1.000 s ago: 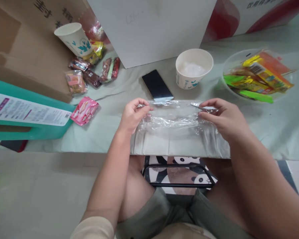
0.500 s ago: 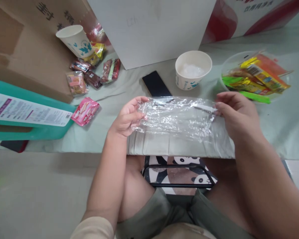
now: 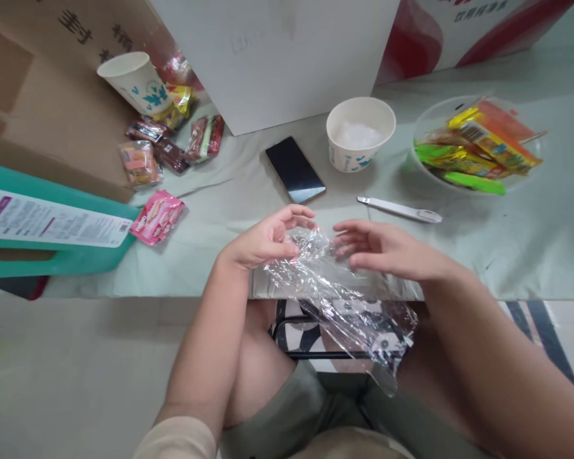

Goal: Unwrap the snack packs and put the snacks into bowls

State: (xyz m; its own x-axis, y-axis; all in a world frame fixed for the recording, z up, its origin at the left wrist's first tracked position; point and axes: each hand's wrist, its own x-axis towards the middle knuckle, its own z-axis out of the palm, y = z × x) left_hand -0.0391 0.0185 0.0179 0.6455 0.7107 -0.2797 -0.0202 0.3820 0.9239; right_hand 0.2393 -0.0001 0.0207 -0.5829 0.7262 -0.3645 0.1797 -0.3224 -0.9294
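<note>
A crinkled sheet of clear plastic wrap (image 3: 337,303) hangs down over the table edge towards my lap. Its upper end is gathered in my left hand (image 3: 270,239), whose thumb and fingers are closed on it. My right hand (image 3: 387,248) is beside the wrap with its fingers apart and nothing in them. Past my right hand, on the cloth, lies a slim white tool (image 3: 399,209) with a small metal tip; its exact kind is unclear. A dark phone (image 3: 295,169) rests beyond my left hand.
Behind stands a paper bowl (image 3: 361,137) with whitish contents. At right is a clear bowl (image 3: 423,169) of wrapped snacks. A pink packet (image 3: 157,217), a teal-handled container (image 3: 90,252), candies and a tilted paper cup (image 3: 136,83) occupy the left. A white box (image 3: 287,64) stands at the back.
The plastic wrap, stretched between both hands before, now hangs from my left hand. My right hand has moved left and opened; the white tool now lies on the table.
</note>
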